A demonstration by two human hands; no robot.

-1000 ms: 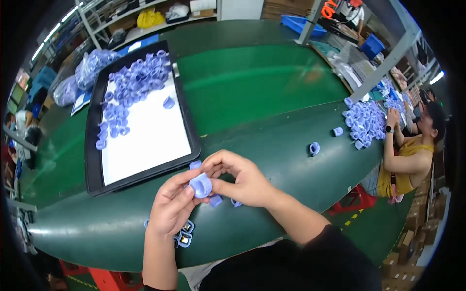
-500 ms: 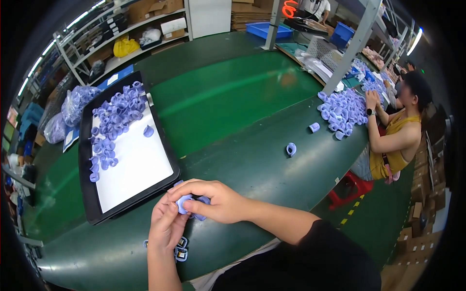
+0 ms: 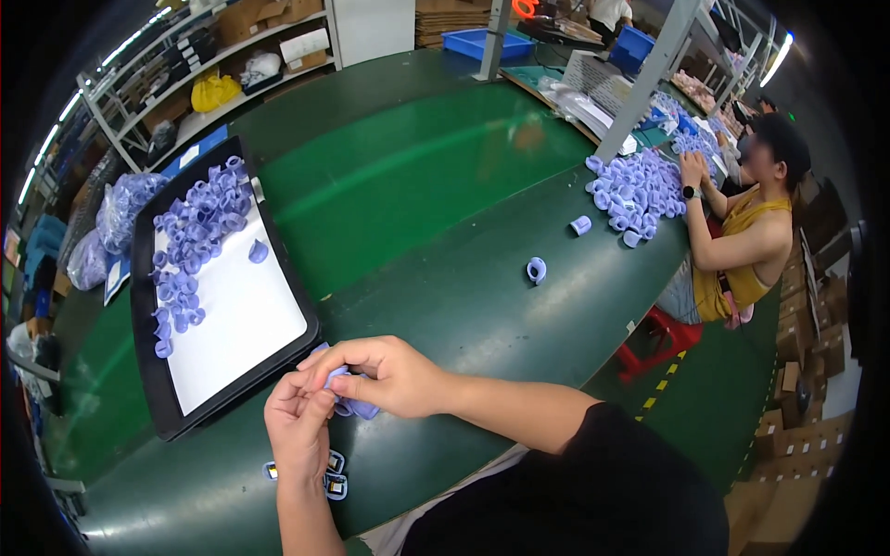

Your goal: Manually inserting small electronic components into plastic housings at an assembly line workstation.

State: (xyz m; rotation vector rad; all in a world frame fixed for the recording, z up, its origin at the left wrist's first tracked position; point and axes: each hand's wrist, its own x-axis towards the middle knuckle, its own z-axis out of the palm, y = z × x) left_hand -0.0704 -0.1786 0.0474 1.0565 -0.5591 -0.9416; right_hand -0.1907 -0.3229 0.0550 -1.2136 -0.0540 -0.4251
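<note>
Both of my hands meet at the table's near side, beside a black tray's lower right corner. My left hand [image 3: 298, 417] and my right hand [image 3: 394, 378] pinch one small purple plastic cup-shaped part [image 3: 336, 375] between thumbs and fingers; the fingers partly cover it. More purple parts [image 3: 360, 408] show just beneath my right hand, partly hidden. Next to my left wrist lie several small rounded pieces [image 3: 336, 486] with pale rims and dark middles. The black tray [image 3: 144, 287] has a white lining and holds a heap of purple parts [image 3: 199, 218].
Two single purple parts, one upright ring-like [image 3: 536, 271] and one on its side [image 3: 580, 225], lie on the green table [image 3: 445, 306]. A large purple pile [image 3: 640, 190] sits before a seated co-worker [image 3: 742, 222]. Metal posts [image 3: 649, 83] rise at the table's far edge. Bagged purple parts [image 3: 125, 208] lie left.
The whole view has shifted slightly, so the scene sits further left. My fingers have moved a little around the purple part, which is now more covered.
</note>
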